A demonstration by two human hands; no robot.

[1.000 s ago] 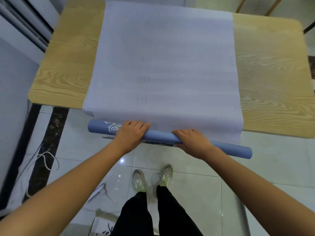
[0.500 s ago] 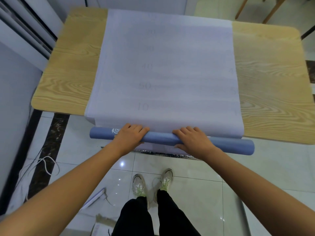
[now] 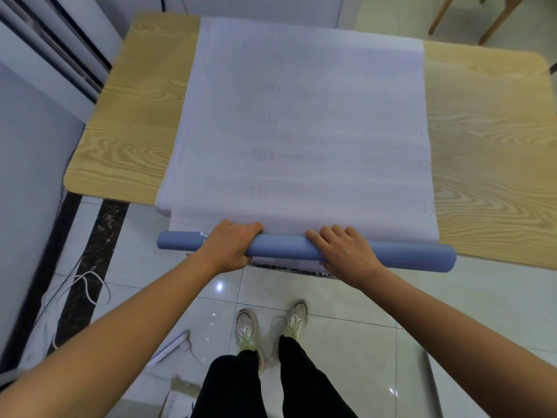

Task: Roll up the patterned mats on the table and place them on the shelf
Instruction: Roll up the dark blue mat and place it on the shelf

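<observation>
Blue mat roll (image 3: 283, 250) (at the table (image 3: 126, 140) edge): left hand (image 3: 229, 250) has its grip round it; right hand (image 3: 343, 253) apparently too.

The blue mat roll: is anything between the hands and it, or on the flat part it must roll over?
Nothing visible does. The left hand and right hand hold the roll directly, and the flat mat ahead lies bare.
</observation>
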